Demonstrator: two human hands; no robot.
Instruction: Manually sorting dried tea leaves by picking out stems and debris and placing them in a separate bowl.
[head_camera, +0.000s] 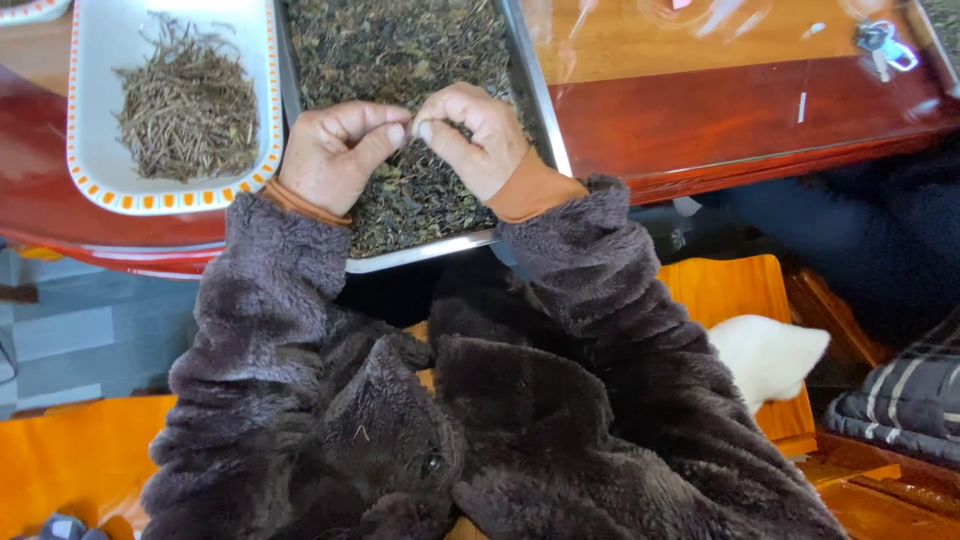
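A metal tray (540, 100) full of dark dried tea leaves (400, 50) lies on the table in front of me. Both hands hover over its near half, thumbs and forefingers meeting. My left hand (335, 150) and my right hand (475, 135) each pinch at a small bit of leaf between them; the piece itself is too small to make out. To the left stands a white dish (95, 170) with an orange-checked rim, holding a heap of thin dried stems (185, 105). Fuzzy dark brown sleeves cover my arms.
The red-brown wooden table (740, 110) has a glossy top, with a bunch of keys (885, 45) at its far right. Below are an orange wooden stool (735, 290), a white furry thing (765, 355), and a striped cushion (900, 395) at right.
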